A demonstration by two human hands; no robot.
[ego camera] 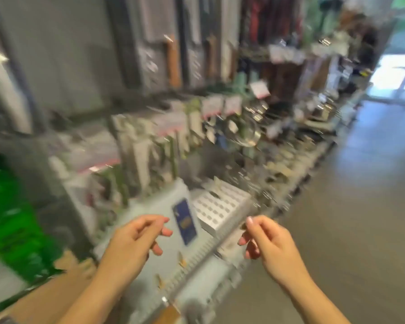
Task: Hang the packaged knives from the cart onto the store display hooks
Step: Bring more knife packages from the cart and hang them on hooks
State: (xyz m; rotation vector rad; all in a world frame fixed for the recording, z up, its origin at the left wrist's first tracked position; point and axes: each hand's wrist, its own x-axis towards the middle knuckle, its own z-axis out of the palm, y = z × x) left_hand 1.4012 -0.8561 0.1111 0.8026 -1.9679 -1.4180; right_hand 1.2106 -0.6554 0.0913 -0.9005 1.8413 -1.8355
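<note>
Store aisle, view smeared by motion. Left hand (pixel 136 235) and right hand (pixel 264 239) hover above grey cart (pixel 154 199), both empty, fingers loosely curled. Packaged knives not distinguishable in blur; probably inside cart, beneath hands. Display rack (pixel 138 139) with hanging packs stands just beyond cart. Likely step: reach into cart for pack. Best grip top card, hang-hole clear, one pack per trip.
</note>
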